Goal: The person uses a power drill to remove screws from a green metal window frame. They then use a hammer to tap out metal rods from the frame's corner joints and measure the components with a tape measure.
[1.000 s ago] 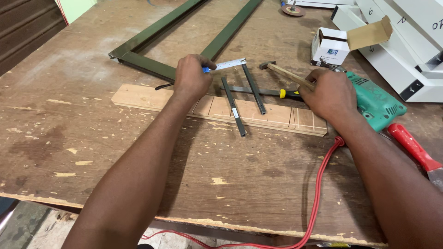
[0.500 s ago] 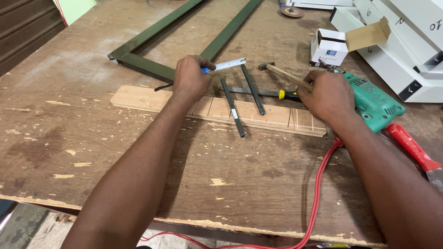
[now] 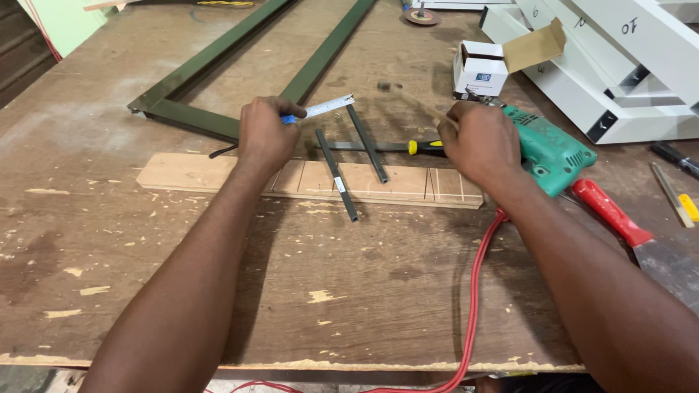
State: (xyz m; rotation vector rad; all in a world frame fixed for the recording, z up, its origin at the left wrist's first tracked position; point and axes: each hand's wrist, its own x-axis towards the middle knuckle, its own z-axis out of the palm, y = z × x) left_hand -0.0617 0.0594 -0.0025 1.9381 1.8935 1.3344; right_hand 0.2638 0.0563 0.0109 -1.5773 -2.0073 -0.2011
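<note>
My left hand [image 3: 266, 135] pinches a thin white strip with a blue end [image 3: 324, 108] above the near corner of a green metal frame [image 3: 186, 115]. My right hand [image 3: 480, 142] grips the wooden handle of a hammer [image 3: 415, 102], whose head is blurred and points left. Two short dark metal bars [image 3: 336, 175] [image 3: 368, 144] lie slanted across a wooden plank [image 3: 182, 173] between my hands. A yellow-handled screwdriver [image 3: 422, 147] lies flat just left of my right hand.
A green electric drill [image 3: 550, 149] with a red cord [image 3: 473, 306] lies behind my right hand. A red-handled scraper [image 3: 611, 215] is at the right. An open white box [image 3: 480, 65] and white metal frames [image 3: 626, 80] stand at the back right.
The hammer in my right hand has swung, its head now blurred and farther left. My left hand stays on the white strip.
</note>
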